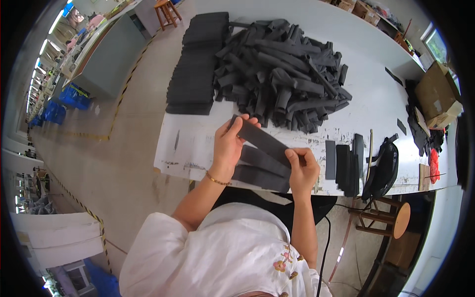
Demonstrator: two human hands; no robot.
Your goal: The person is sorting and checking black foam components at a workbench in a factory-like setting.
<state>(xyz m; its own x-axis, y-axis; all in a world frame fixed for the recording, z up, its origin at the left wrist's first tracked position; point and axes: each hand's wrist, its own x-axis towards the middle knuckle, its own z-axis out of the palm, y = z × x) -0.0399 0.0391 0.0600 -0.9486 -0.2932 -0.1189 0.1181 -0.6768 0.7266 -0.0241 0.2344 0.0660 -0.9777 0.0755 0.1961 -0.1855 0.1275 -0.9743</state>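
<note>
My left hand (pixel 228 146) and right hand (pixel 302 168) pinch ends of dark strip (pixel 261 140) — two more strips (pixel 261 171) beneath, on white table (pixel 198 141); heap (pixel 282 69) beyond.

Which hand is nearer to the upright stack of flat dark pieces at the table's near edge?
Right. The right hand sits just left of the upright stack, gripping a dark strip. The left hand holds the strip's far end, farther left.

Matt dark grey fabric strip (pixel 261 139) above a scuffed white tabletop (pixel 198 148).
</note>
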